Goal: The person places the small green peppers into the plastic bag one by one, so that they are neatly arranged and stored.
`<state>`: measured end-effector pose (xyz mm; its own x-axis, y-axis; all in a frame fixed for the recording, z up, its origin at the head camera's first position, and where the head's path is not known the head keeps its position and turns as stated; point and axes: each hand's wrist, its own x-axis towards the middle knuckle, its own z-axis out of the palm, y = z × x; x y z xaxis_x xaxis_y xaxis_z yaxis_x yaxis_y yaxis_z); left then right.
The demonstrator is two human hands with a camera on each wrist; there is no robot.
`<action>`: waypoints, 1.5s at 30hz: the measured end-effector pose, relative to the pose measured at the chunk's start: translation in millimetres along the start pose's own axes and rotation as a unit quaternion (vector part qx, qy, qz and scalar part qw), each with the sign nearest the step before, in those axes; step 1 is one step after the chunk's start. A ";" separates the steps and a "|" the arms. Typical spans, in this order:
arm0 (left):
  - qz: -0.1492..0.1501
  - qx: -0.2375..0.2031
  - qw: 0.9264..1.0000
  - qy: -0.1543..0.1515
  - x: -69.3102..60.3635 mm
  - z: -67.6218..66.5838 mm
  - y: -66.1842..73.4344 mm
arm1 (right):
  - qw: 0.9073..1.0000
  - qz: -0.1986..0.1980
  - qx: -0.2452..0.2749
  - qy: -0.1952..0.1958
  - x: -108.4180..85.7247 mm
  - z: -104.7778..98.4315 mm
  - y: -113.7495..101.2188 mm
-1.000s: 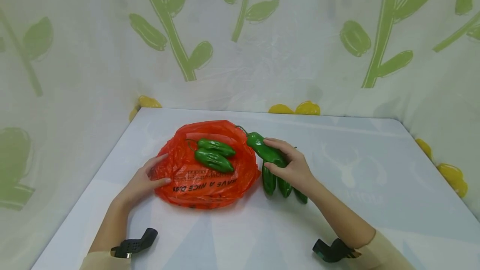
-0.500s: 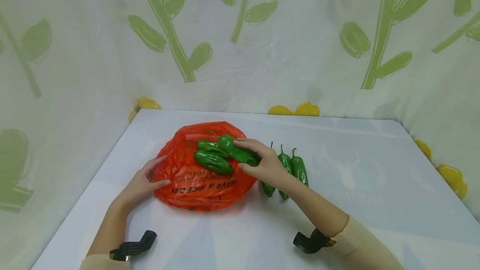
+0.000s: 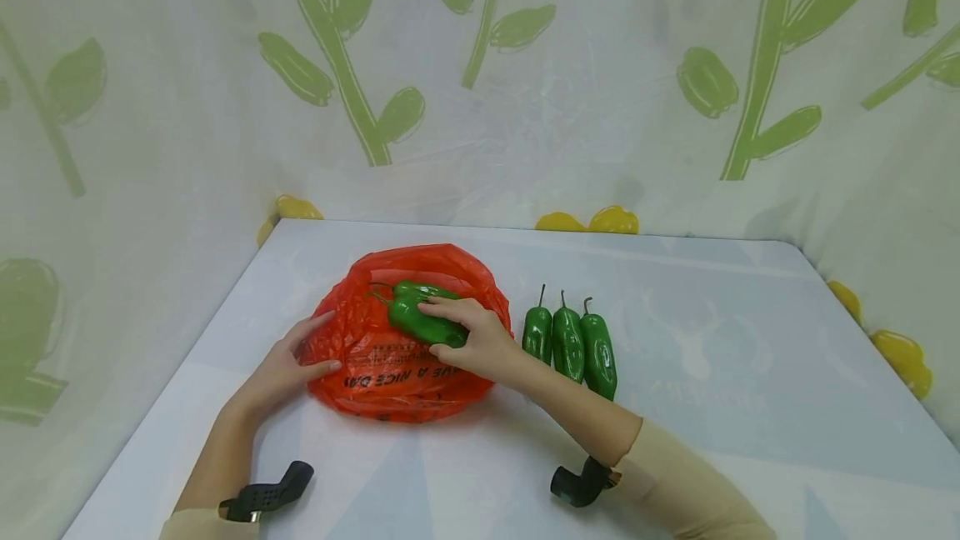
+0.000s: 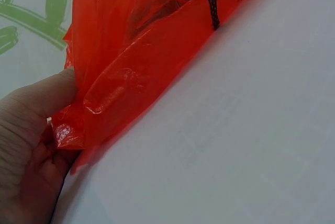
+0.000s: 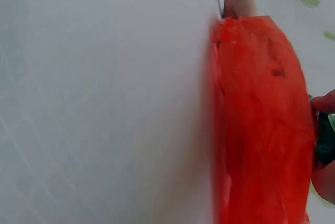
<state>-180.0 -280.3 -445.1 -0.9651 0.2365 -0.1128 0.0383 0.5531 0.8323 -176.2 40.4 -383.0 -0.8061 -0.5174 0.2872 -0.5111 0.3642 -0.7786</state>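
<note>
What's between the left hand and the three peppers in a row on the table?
The bag, with more peppers and the right hand over it. The head view shows this.

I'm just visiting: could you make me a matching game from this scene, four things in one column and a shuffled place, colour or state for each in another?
Things
1. Left hand
2. Plastic bag
3. Right hand
4. Row of three peppers

Place, colour or state
A. Holding a green pepper over the bag
B. Side by side on the table
C. Pinching the bag's edge
D. Red, with black letters

Right pairs: 1-C, 2-D, 3-A, 4-B.
</note>
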 end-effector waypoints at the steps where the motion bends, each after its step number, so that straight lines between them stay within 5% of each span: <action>1: 0.000 0.000 1.000 0.000 0.0 -0.1 0.1 | 1.000 0.001 -0.003 -0.002 1.2 3.1 0.3; 12: -0.004 0.004 1.000 0.000 -0.5 -0.4 3.5 | 0.998 0.025 -0.026 -0.044 7.5 30.7 6.0; 27: -0.013 0.005 1.000 0.000 0.5 0.6 0.7 | 0.994 0.014 -0.088 -0.065 8.1 35.9 14.2; 45: -0.006 0.006 1.000 0.001 -0.8 0.4 2.3 | 0.992 0.029 -0.115 -0.030 10.4 39.3 20.0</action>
<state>-179.1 -278.8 -443.3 -0.9660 0.2280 -0.1216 0.0299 0.5660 0.8238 -183.2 11.9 -417.5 -0.8201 -0.5337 0.2061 -0.5249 0.5585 -0.6423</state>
